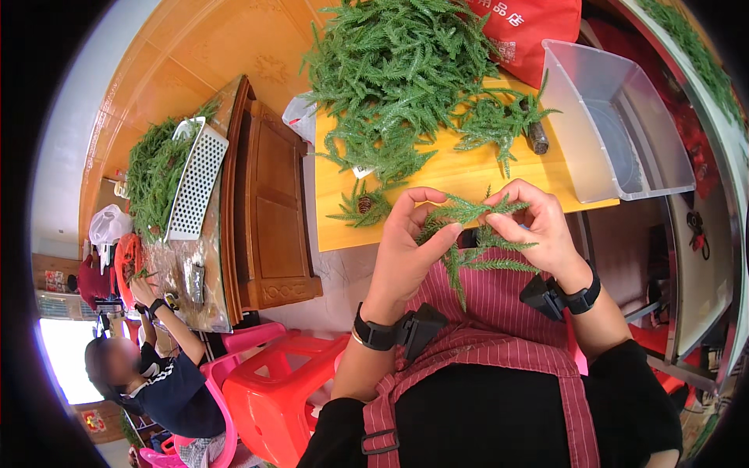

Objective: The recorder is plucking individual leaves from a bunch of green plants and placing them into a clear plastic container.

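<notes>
Between my two hands, just off the near edge of the yellow table, is a green artificial pine sprig (468, 214) with several branching needled stems. My left hand (415, 230) pinches it from the left, thumb and fingers closed on a stem. My right hand (537, 226) grips the upper right part of the same sprig between thumb and fingertips. Beyond my left hand, a small sprig with a brown pine cone (364, 204) lies on the table. Farther back rises a large heap of green pine sprigs (406, 70).
A dark roll-like object (538, 138) lies on the yellow table (569, 168). To its right stands a clear plastic bin (616, 125), with a red bag (530, 35) behind. At left, a co-worker (168, 382) sits at another table with a white perforated basket (199, 179); a red stool (273, 398) stands between us.
</notes>
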Available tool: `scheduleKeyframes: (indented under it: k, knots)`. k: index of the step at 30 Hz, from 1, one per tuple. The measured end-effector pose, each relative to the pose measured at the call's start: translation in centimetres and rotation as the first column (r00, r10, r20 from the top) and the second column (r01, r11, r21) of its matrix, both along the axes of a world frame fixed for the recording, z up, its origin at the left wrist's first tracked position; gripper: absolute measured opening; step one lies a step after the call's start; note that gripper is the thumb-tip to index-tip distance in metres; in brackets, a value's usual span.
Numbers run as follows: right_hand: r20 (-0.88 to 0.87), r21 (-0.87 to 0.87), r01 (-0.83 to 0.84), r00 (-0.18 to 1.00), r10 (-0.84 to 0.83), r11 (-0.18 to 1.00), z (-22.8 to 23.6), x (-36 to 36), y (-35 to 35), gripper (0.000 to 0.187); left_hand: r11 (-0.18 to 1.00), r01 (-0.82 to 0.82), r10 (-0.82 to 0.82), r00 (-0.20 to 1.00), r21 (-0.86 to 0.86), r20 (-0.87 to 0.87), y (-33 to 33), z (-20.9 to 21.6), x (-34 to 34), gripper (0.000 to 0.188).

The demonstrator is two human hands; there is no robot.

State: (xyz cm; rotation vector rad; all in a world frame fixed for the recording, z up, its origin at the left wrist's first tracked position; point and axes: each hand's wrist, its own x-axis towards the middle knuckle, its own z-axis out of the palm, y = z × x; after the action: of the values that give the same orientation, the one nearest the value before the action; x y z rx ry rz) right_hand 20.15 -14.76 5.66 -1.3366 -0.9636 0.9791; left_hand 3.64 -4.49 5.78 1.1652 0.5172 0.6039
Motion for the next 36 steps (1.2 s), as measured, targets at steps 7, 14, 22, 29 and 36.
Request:
scheduleKeyframes:
  k: [7, 14, 22, 29, 36]
  knots:
    - [-0.023, 0.005, 0.009, 1.000, -0.009, 1.000, -0.3, 0.0, 0.1, 0.015, 1.000, -0.005, 0.003, 0.999, -0.027, -0.046, 0.0, 0.4, -0.1, 0.038]
    - [0.007, 0.005, 0.012, 1.000, -0.012, 1.000, -0.2, 0.2, 0.0, 0.014, 0.999, 0.022, -0.023, 1.000, -0.048, -0.019, 0.1, 0.2, -0.1, 0.041]
    - [0.093, 0.081, 0.006, 0.996, -0.014, 0.997, 0.4, 0.0, 0.1, 0.016, 0.996, 0.050, -0.052, 0.998, -0.078, -0.032, 0.3, 0.2, -0.3, 0.044]
    - [0.365, 0.158, -0.065, 0.931, 0.002, 0.985, 1.0, -0.2, 0.0, 0.015, 0.981, 0.078, -0.074, 0.997, -0.177, 0.031, 0.1, -0.4, -0.2, 0.047]
    - [0.402, 0.171, -0.063, 0.916, -0.012, 0.983, 0.7, -0.1, 0.1, 0.017, 0.992, 0.066, -0.064, 0.998, -0.110, 0.024, 0.1, -1.1, -0.2, 0.025]
